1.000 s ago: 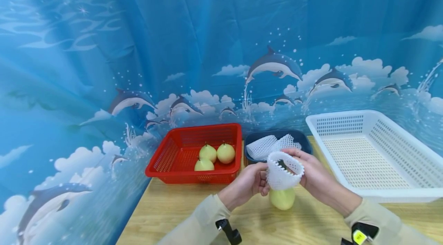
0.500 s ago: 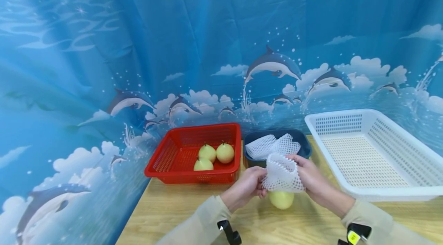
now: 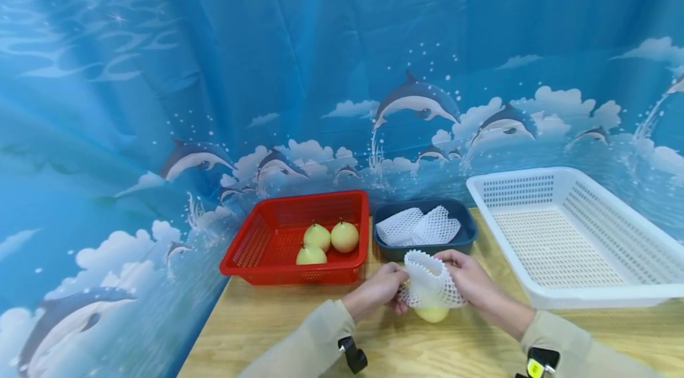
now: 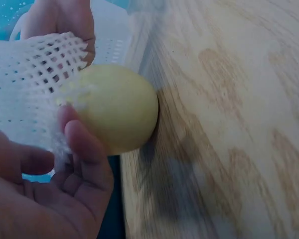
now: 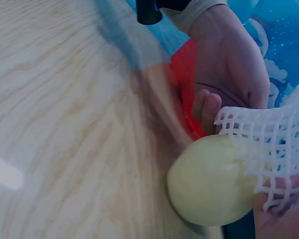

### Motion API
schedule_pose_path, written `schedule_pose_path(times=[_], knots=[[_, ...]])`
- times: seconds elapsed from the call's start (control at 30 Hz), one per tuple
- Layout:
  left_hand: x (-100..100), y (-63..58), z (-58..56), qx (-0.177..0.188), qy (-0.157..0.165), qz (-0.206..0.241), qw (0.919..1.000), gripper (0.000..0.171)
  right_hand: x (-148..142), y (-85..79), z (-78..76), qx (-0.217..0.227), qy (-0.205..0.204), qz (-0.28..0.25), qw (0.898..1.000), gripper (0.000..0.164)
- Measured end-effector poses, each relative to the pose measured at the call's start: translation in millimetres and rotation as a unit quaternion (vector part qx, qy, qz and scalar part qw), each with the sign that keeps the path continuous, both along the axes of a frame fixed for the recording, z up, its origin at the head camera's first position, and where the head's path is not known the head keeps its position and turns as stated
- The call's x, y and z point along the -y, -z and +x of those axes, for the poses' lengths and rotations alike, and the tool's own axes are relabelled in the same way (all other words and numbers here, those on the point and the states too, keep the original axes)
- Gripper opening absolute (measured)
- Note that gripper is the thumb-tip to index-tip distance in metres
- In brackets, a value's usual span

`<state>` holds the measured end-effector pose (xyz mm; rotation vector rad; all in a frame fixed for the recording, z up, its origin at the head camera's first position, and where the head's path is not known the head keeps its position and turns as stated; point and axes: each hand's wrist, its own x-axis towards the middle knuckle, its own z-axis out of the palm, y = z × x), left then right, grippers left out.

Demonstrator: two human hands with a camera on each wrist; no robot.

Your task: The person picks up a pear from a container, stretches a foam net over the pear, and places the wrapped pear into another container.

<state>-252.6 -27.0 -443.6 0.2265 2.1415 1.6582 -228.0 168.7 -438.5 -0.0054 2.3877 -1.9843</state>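
Observation:
A white foam fruit net [image 3: 430, 283] is drawn over the upper part of a yellow-green pear [image 4: 120, 107], whose rounded lower end shows below it on the wooden table. My left hand [image 3: 378, 291] pinches the net's left side, with fingertips close against the pear in the left wrist view. On the other side, my right hand [image 3: 471, 280] grips the net's edge between thumb and fingers. Seen from the right wrist, the net [image 5: 271, 144] flares around the pear [image 5: 209, 181]. The pear's stem end is hidden inside the net.
A red basket [image 3: 251, 272] with 3 pears [image 3: 344, 237] stands at the left. Behind my hands, a dark blue tray [image 3: 467, 229] holds more foam nets [image 3: 417, 227]. A white basket [image 3: 614, 296] is at the right, and a dolphin-print curtain [image 3: 299, 69] hangs behind.
Both hands have moved slightly down, drawing the net lower over the pear, so less of the pear shows. The net's upper opening stands up more narrowly now.

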Motion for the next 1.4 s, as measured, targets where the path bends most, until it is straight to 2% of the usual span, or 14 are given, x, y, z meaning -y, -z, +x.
schedule_pose_path(times=[0.2,0.37,0.63,0.93,1.0,1.03,1.1,1.17,1.23,1.3,1.4], knots=[[1.4,0.6,-2.4,-0.031,0.031,-0.059,0.9973,0.015,2.4,9.2,0.5,-0.008,0.011,0.035,0.999,0.025],[3.1,3.3,-0.8,-0.067,0.058,-0.12,0.9888,0.017,0.5,12.8,1.7,-0.006,0.015,0.068,0.998,0.025],[5.0,2.0,0.1,-0.111,0.071,-0.177,0.9754,0.012,-3.0,22.3,2.0,-0.006,0.031,0.095,0.995,0.028],[4.6,7.4,0.6,-0.145,0.074,-0.23,0.9595,0.012,-7.0,32.4,3.1,0.02,0.015,0.076,0.997,0.027],[3.7,8.7,0.3,-0.156,0.075,-0.245,0.9539,0.011,-8.1,34.0,3.0,0.017,0.019,0.086,0.996,0.026],[3.4,8.6,-0.2,-0.167,0.077,-0.26,0.9479,0.009,-8.7,34.9,3.0,0.014,0.019,0.09,0.996,0.025],[2.9,7.4,-1.2,-0.193,0.083,-0.301,0.9304,0.007,-9.8,36.4,3.1,0.009,0.019,0.094,0.995,0.024],[3.0,5.5,-1.5,-0.216,0.087,-0.337,0.9122,0.013,-10.6,37.0,3.2,0.0,0.019,0.103,0.995,0.024],[4.0,1.8,-0.3,-0.237,0.088,-0.36,0.8981,0.02,-11.2,36.1,3.5,-0.01,0.02,0.117,0.993,0.023],[6.6,-1.4,1.9,-0.251,0.094,-0.359,0.8938,0.028,-12.0,34.0,3.8,-0.025,0.02,0.137,0.99,0.026],[9.9,-8.3,6.3,-0.262,0.112,-0.332,0.8992,0.047,-14.0,28.4,6.5,-0.056,0.002,0.163,0.985,0.036]])
